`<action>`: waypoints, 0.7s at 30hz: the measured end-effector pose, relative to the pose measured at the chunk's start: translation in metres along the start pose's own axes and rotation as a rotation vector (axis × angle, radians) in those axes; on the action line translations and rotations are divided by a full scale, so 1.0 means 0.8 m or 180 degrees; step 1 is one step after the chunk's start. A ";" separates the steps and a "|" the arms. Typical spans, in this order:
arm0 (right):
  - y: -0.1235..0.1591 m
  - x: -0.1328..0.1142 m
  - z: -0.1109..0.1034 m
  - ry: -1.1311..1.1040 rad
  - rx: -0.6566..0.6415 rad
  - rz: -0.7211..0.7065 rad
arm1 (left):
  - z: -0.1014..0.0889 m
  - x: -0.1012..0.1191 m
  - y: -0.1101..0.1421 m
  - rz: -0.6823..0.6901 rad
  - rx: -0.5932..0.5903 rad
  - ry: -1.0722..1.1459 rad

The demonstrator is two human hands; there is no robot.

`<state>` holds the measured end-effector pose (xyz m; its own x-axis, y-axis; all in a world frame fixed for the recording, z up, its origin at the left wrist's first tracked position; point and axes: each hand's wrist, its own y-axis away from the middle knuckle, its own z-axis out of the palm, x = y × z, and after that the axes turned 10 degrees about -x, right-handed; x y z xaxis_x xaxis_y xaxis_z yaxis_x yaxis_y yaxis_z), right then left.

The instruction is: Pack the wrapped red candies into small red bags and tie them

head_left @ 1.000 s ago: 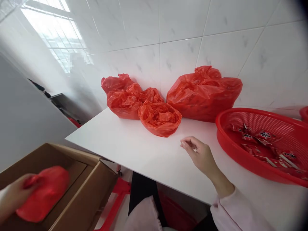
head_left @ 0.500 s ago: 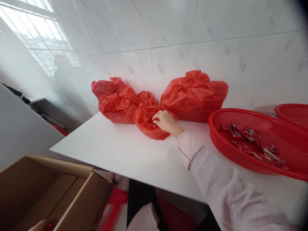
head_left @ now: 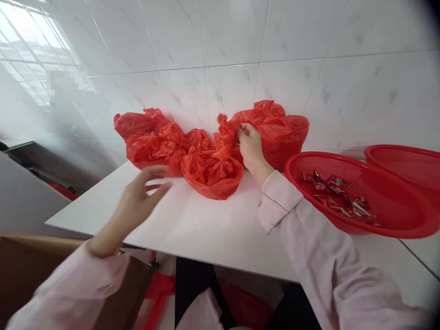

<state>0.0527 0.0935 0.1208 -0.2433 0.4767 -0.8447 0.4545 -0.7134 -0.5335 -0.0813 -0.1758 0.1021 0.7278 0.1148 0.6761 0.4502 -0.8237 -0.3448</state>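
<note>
My right hand [head_left: 250,144] pinches a crumpled red plastic bag [head_left: 225,137] and holds it up above a nest of more red plastic in a rounded bag [head_left: 212,181]. Whether the raised piece is joined to the plastic below, I cannot tell. To the left, my left hand [head_left: 140,195] hangs over the white table [head_left: 195,229], slightly blurred. Its fingers are apart with nothing between them. Closest to that hand stands a full red bag [head_left: 154,149].
Another bulky red bag [head_left: 288,133] leans by the tiled wall. At right, a red plastic basket [head_left: 409,206] holds small red packets [head_left: 338,185], with a second red basket [head_left: 409,158] behind. A cardboard box [head_left: 127,293] sits low at left, below the table edge.
My right hand has risen from the rounded bag, pulling red plastic upward. My left hand has come up out of the cardboard box to over the table. The view has shifted a little.
</note>
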 end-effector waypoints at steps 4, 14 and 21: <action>0.031 -0.049 -0.029 -0.0558 -0.0202 -0.0164 | 0.105 0.069 -0.063 0.0685 -0.0360 0.1257; 0.152 -0.036 -0.193 -0.0488 0.1262 -0.0044 | 0.195 0.084 -0.055 0.0091 -0.1186 0.3050; 0.191 -0.054 -0.256 -0.0631 0.1862 -0.0317 | 0.187 0.017 -0.023 -0.0570 -0.0933 0.2507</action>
<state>0.3085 0.0691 0.0848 -0.4402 0.4909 -0.7518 -0.1094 -0.8604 -0.4978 -0.0028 -0.0759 0.0204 0.0382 -0.0729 0.9966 0.2931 -0.9527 -0.0809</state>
